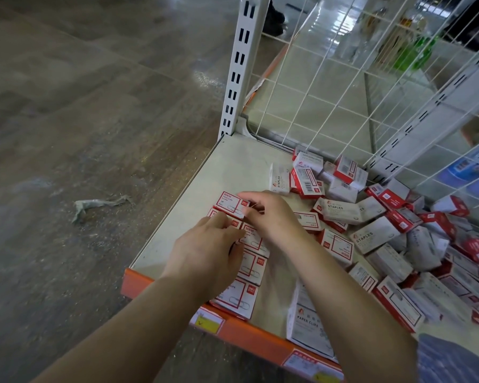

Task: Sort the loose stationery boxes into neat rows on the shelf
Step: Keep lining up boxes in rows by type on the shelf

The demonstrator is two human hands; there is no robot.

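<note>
beige shelf (233, 167) with orange front edge, left hand (205, 252) resting with curled fingers on a row of red-and-white paper clip boxes (250, 268), right hand (266, 214) pinching the farthest box (230, 203), loose staples boxes (393, 230) heaped at right

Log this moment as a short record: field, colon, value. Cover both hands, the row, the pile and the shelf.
left hand: lies on the row, fingers curled on a box
right hand: fingers at the far box of the row
row: red-and-white boxes lined up front to back, left part of shelf
pile: loose boxes jumbled on the right, some marked STAPLES
flat pack: marked PAPER CLIPS, at front edge
shelf: pale deck, orange front lip, wire grid behind
floor: scrap left of shelf
</note>
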